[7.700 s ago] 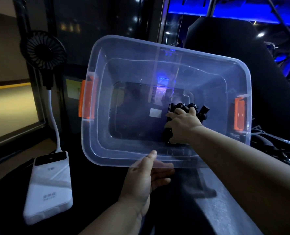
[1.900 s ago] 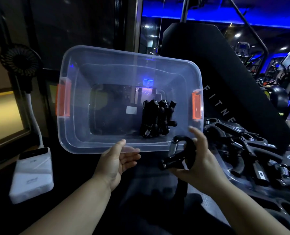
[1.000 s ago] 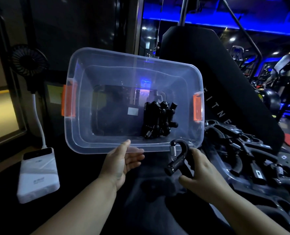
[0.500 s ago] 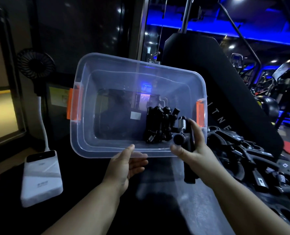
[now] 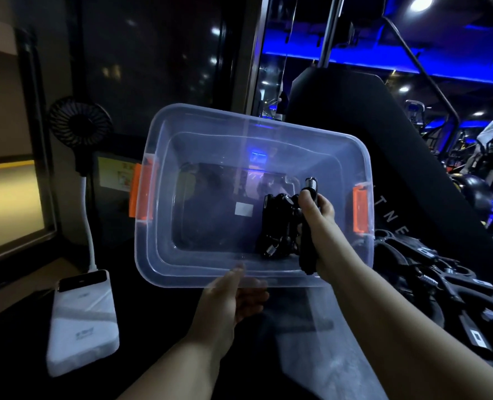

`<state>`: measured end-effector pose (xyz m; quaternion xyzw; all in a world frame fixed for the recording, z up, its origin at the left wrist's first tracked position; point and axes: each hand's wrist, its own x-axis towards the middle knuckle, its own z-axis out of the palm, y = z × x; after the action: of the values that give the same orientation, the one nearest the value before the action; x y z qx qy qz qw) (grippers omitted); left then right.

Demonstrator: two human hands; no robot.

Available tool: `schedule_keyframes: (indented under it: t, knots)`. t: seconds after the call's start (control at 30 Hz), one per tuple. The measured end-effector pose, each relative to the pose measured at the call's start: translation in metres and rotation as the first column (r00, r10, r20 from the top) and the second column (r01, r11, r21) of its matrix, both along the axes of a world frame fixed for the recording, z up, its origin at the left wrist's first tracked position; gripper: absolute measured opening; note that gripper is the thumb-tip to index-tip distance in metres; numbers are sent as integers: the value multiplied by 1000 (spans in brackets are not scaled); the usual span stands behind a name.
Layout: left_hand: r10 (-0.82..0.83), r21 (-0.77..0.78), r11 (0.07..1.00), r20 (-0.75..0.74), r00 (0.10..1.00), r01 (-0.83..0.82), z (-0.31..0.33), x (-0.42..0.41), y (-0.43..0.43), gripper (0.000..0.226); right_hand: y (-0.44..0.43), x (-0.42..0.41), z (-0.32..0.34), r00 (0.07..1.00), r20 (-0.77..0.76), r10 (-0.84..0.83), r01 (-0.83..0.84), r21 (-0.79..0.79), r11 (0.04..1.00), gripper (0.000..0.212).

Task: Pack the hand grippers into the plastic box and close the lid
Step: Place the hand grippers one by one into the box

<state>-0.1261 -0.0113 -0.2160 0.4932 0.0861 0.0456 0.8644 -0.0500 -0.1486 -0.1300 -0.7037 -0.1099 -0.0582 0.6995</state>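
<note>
We held the plastic box (image 5: 164,255) by the middle of its near rim with our left hand (image 5: 228,301), thumb lying on top of the rim and the fingers curled underneath, showing dimly through the clear plastic. The box's open mouth faced us, with an orange latch (image 5: 141,194) on its left end and a second latch (image 5: 360,210) on its right end. Whether the box rested on anything beneath, we could not tell. Our right hand (image 5: 317,210) reached over the near rim into the right part of the box, its fingers closed around one black hand gripper (image 5: 307,255); the coil spring stood up above our fingers and a handle pointed down toward the near wall. Just left of that hand, touching it or nearly so, the packed grippers (image 5: 277,226) lay in a tight black cluster on the box floor. Outside the box, to its right, the loose grippers (image 5: 430,272) lay heaped on the dark surface (image 5: 158,321). To the left lay a white power bank (image 5: 83,321), and behind it stood a small black fan (image 5: 79,122) on a white neck. A black padded backrest (image 5: 384,134) rose behind the box.
</note>
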Motion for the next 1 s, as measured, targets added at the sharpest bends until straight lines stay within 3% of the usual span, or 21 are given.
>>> schedule_keyframes:
  t: [0.13,0.23,0.37,0.43,0.53,0.6,0.7,0.8,0.9,1.0]
  knots:
    - [0,3,1000,-24,1000,0,0,2,-1,34,11,14,-6,994,-97,-46,52,57,997,73]
    - [13,2,1000,-14,1000,-13,0,2,-1,29,15,20,-9,985,-172,-30,50,112,992,53]
    - [15,10,1000,18,1000,-16,0,1,-1,28,22,28,-9,987,-159,8,16,148,989,65]
    - [5,23,1000,22,1000,-6,1,0,-1,31,26,32,-8,993,-117,-6,20,119,993,59]
    - [14,34,999,18,1000,-14,-1,1,-2,34,28,38,-10,997,-35,-63,60,-61,996,35]
    - [18,30,999,15,1000,-19,-1,2,-2,35,29,41,-10,996,-9,-88,87,-94,992,23]
    - [14,29,999,15,1000,-14,0,1,-3,39,30,46,-12,983,77,-165,178,-209,962,22]
    - [13,23,1000,33,999,-14,0,1,-4,36,30,47,-13,958,204,-202,275,-454,847,30]
    - [2,43,999,54,999,-4,-1,1,-4,32,37,48,-10,953,254,-166,284,-547,788,26]
    - [7,48,999,55,998,-10,0,1,-4,35,49,52,-8,949,285,-132,298,-684,666,25]
